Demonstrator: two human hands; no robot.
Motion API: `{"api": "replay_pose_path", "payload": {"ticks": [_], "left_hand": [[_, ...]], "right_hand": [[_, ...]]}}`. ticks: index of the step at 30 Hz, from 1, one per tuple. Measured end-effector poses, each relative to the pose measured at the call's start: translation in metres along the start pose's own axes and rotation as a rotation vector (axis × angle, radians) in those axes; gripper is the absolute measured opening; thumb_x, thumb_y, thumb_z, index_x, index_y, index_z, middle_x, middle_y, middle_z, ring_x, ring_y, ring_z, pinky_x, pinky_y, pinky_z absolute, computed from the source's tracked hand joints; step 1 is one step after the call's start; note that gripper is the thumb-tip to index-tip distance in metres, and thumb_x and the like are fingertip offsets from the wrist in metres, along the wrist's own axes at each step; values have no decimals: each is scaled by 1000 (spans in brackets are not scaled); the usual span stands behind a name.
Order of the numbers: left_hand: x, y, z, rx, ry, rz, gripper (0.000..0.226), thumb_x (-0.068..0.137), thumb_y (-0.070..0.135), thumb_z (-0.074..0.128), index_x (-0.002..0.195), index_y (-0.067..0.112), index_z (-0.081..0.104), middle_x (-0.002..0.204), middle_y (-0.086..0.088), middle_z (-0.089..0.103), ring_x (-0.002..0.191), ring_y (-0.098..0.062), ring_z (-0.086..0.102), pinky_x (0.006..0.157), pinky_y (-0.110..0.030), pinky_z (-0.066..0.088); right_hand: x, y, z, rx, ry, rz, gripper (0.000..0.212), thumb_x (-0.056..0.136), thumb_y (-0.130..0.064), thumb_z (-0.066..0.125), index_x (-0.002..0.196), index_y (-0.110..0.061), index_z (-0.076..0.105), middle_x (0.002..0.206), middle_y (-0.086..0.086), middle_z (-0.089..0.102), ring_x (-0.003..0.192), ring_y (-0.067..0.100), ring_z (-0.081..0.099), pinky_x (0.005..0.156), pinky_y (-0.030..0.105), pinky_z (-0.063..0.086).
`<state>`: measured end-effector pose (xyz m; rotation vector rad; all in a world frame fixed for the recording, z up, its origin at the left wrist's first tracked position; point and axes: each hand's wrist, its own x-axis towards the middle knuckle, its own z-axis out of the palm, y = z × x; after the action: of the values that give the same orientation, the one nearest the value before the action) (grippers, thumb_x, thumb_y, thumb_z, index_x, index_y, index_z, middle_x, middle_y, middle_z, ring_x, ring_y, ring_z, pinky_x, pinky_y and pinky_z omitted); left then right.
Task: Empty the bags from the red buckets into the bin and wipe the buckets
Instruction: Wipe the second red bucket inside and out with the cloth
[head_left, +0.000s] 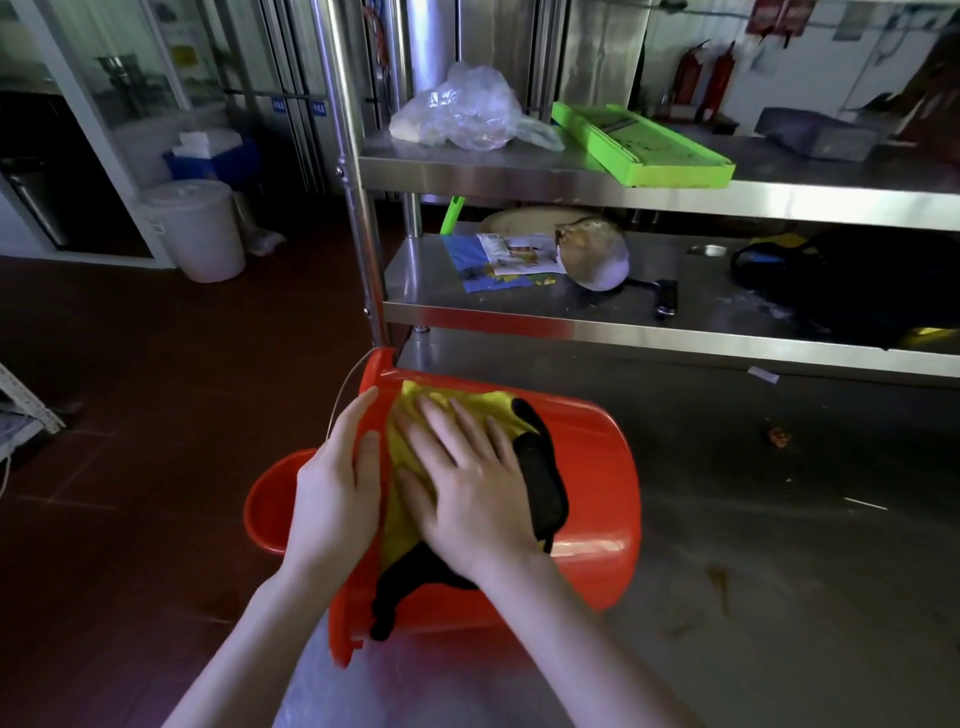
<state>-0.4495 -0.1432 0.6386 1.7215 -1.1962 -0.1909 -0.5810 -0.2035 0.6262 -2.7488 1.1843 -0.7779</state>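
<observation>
I judge the wiping under way. The red bucket (587, 467) lies sideways on the bench (779, 519). My left hand (332, 488) curls over its rim, and my right hand (467, 483), flat and spread, presses the cloth (543, 483) against it. No bag shows. The second red bucket (270, 504) stands just beside; I cannot tell whether it is wiped.

I've got a red bucket (587, 467) on its side on the steel table (779, 571), mouth to the left, with my left hand (332, 488) gripping its rim. My right hand (467, 483) is flat, fingers spread and blurred, pressing a yellow-and-black cloth (543, 483) on the outer wall. A second bucket (270, 509), also red, is partly hidden behind the left hand; behind are steel shelves (675, 192) with a plastic bag (462, 109) and green slicer (639, 140) on top, papers (509, 254) and a metal bowl (592, 254) below, and a white pail (195, 228) on the floor at left.
</observation>
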Motion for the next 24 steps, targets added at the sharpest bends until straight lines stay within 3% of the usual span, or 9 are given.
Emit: {"api": "replay_pose_path", "payload": {"ticks": [2, 3, 7, 9, 15, 19, 20, 22, 24], "left_hand": [[-8, -2, -2, -10, 5, 18, 43, 102, 27, 41, 143, 42, 41, 69, 3, 65, 53, -5, 55, 49, -11, 42], [-13, -1, -2, -20, 2, 22, 45, 102, 28, 41, 144, 44, 38, 61, 1, 60, 47, -9, 52, 45, -16, 42], [-28, -1, -4, -33, -16, 60, 47, 100, 29, 39, 145, 44, 36, 74, 7, 61, 57, -12, 56, 53, -20, 46], [-34, -8, -9, -28, -1, 61, 48, 98, 33, 38, 144, 45, 36, 79, 6, 63, 61, -17, 58, 59, -28, 49], [-34, -32, -16, -36, 38, 26, 49, 99, 30, 38, 140, 57, 34, 56, 2, 50, 45, -13, 52, 50, -35, 55], [-36, -38, -20, -25, 48, 75, 48, 98, 28, 38, 140, 52, 38, 82, 13, 66, 67, -2, 63, 64, -15, 50], [-39, -41, -23, -38, 44, 74, 48, 98, 31, 37, 140, 52, 38, 83, 15, 67, 69, -2, 64, 63, -13, 50], [-42, -45, -26, -46, 32, 71, 46, 97, 34, 37, 140, 52, 38, 71, 5, 65, 51, -7, 58, 52, -22, 53], [-45, -44, -25, -70, 16, 32, 46, 97, 36, 37, 140, 52, 38, 58, -8, 53, 45, -23, 52, 48, -36, 55]], "right_hand": [[-8, 33, -10, -14, 19, 153, 48, 97, -50, 36, 140, -31, 50, 152, -9, 39, 139, 19, 38, 113, 44, 29], [-11, 54, -16, -21, 39, 265, 47, 97, -49, 39, 137, -30, 53, 149, -8, 43, 135, 20, 42, 111, 44, 31], [-12, 132, -37, 221, -82, 704, 45, 98, -48, 38, 139, -31, 49, 150, -11, 41, 134, 18, 42, 107, 36, 36], [-7, 140, -35, 291, -144, 770, 45, 99, -48, 35, 139, -32, 46, 151, -13, 38, 134, 18, 41, 104, 36, 37], [12, 39, -8, -51, -23, 298, 45, 95, -42, 40, 139, -35, 49, 149, -17, 40, 138, 20, 35, 111, 43, 26], [14, -41, 11, 23, -98, -105, 54, 91, -42, 37, 143, -29, 43, 156, -10, 30, 147, 23, 19, 116, 51, 19], [13, -44, 12, 25, -106, -136, 53, 93, -44, 37, 143, -29, 43, 157, -10, 29, 147, 21, 17, 117, 51, 18], [13, -28, 8, 11, -99, -108, 53, 95, -50, 36, 144, -33, 40, 158, -11, 26, 147, 19, 21, 118, 47, 18], [16, 0, 0, 3, -85, 56, 53, 95, -54, 33, 144, -36, 40, 156, -12, 30, 143, 17, 29, 117, 42, 22]]}}
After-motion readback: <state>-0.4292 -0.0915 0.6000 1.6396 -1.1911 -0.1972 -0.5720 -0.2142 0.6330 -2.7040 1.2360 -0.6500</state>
